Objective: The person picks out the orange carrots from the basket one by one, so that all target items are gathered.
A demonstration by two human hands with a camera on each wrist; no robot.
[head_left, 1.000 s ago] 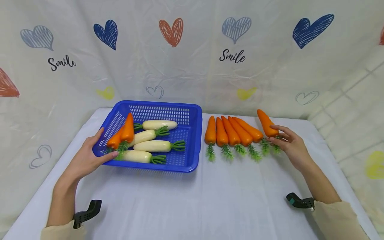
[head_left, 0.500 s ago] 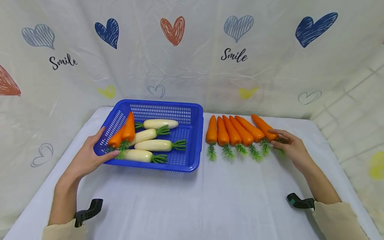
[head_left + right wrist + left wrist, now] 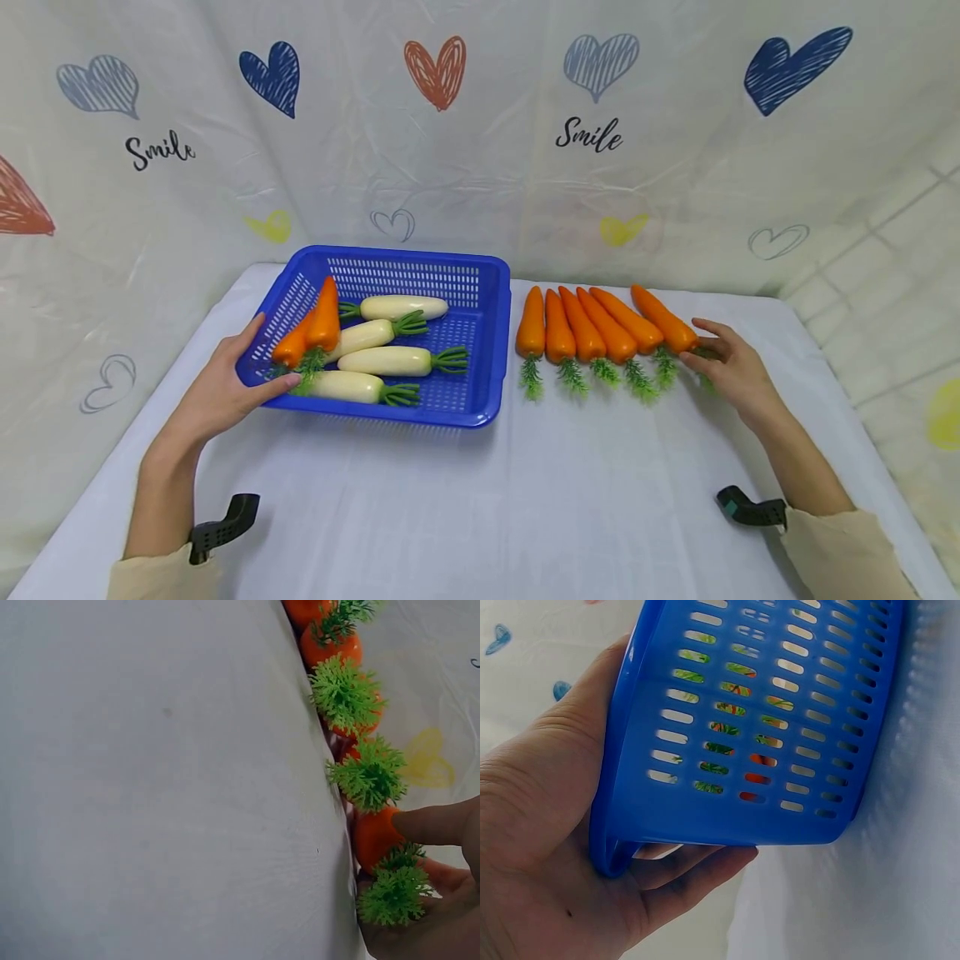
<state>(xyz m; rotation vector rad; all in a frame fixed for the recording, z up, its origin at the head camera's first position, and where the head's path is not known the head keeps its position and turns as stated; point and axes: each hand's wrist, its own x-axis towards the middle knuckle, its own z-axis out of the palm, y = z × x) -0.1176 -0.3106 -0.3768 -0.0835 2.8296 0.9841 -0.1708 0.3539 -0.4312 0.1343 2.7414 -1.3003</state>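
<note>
A blue plastic basket (image 3: 491,358) stands on the left, holding several white radishes (image 3: 386,362) and two carrots (image 3: 326,317). My left hand (image 3: 217,387) grips its left front corner, thumb over the rim and the other fingers against the outside in the left wrist view. On the right, several orange carrots with green tops lie side by side on the cloth. At the right-hand end carrot (image 3: 663,319) is my right hand (image 3: 738,375), its fingers spread loosely at the top end. In the right wrist view one fingertip touches that carrot; the leaves partly hide the other fingers.
A white cloth (image 3: 465,508) covers the table, and a pale curtain (image 3: 510,167) printed with hearts hangs behind it. The basket's right wall is close to the leftmost carrot (image 3: 531,323) of the row.
My right hand has lowered the end carrot from a steeper tilt onto the cloth beside the row. Its fingers have since loosened and drawn slightly right. The left hand keeps its grip.
</note>
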